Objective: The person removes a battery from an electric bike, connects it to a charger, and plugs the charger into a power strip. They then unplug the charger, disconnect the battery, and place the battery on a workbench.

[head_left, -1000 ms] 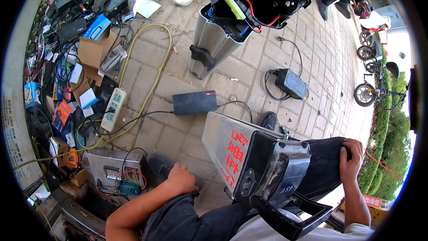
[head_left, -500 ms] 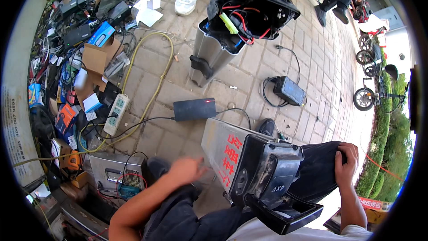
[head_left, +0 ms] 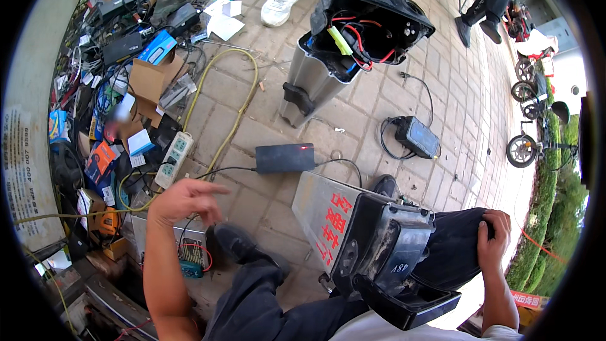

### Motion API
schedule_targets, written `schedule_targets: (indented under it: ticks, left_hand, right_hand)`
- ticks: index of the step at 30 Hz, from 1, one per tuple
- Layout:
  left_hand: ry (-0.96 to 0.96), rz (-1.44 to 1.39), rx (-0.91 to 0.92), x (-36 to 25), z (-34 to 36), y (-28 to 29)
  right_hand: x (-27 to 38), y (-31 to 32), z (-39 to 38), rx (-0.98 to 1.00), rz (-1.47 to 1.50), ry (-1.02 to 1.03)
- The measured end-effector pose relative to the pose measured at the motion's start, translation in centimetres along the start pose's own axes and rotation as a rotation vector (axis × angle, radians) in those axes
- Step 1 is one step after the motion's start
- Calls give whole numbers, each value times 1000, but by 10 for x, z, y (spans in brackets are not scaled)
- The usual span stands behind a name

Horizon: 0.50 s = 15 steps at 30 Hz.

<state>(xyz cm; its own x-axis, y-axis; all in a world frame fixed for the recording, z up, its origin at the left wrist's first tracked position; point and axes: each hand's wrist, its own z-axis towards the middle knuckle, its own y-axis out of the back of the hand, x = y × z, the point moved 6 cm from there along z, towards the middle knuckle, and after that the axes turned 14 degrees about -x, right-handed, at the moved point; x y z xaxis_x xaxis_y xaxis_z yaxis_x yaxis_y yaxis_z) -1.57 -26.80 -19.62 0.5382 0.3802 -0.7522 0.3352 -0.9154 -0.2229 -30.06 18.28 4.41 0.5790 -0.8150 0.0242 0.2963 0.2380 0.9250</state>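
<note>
My left hand (head_left: pixel 189 201) is raised over the paving beside my left shoe (head_left: pixel 238 243), fingers spread and holding nothing. My right hand (head_left: pixel 494 239) rests on my right knee, its fingers draped over the trouser cloth. Between my legs sits a grey metal battery pack (head_left: pixel 314 213) with a black plastic end, a black handle and red painted characters. In front of it lies a black charger (head_left: pixel 285 158) with a small red light; its cable runs behind the pack, where the end is hidden. Farther off stands an opened battery case (head_left: pixel 319 82), its lid tilted up and coloured wires showing.
A white power strip (head_left: pixel 173 160) with a yellow cord (head_left: pixel 237 123) lies to the left. Behind it spreads a heap of boxes, cables and chargers (head_left: pixel 113 50). A second charger (head_left: pixel 416 137) rests on the paving at right. Other people's feet (head_left: pixel 281 3) are at the far side.
My left hand has swung left and away from the battery pack, its fingers now spread. The view has shifted slightly. My right hand stays on the knee.
</note>
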Motion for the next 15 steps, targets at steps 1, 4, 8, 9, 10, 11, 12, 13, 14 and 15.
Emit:
schedule_targets:
  ticks: [1, 4, 8, 9, 10, 11, 12, 13, 14, 15]
  left_hand:
    - [-12, 240, -55, 5, 4, -3]
    - [-62, 973, -330, 46, 25, 18]
    - [129, 1527, -712, 89, 33, 80]
    - [179, 1492, -783, 94, 33, 98]
    - [139, 1539, -811, 81, 30, 102]
    - [98, 1586, -837, 66, 29, 107]
    - [12, 1649, -908, 57, 29, 117]
    - [-71, 1710, -974, 53, 30, 126]
    - [-68, 1803, -1004, 52, 36, 138]
    - [-71, 1891, -1028, 54, 45, 148]
  right_hand:
    - [1, -1, -1, 5, 4, 0]
    - [4, -3, 0, 22, 9, 15]
    - [-6, 1, -8, -12, 10, 4]
    - [-7, 1, -8, -2, 10, -3]
    - [-9, -1, -9, 11, 5, -20]
    - [-11, -1, -11, 24, -1, -38]
    - [-16, -2, -13, 23, 2, -8]
    - [-16, -3, -12, 31, 11, -29]
    - [-17, -5, -11, 58, -1, -27]
    - [-18, -5, -10, 84, -21, -23]
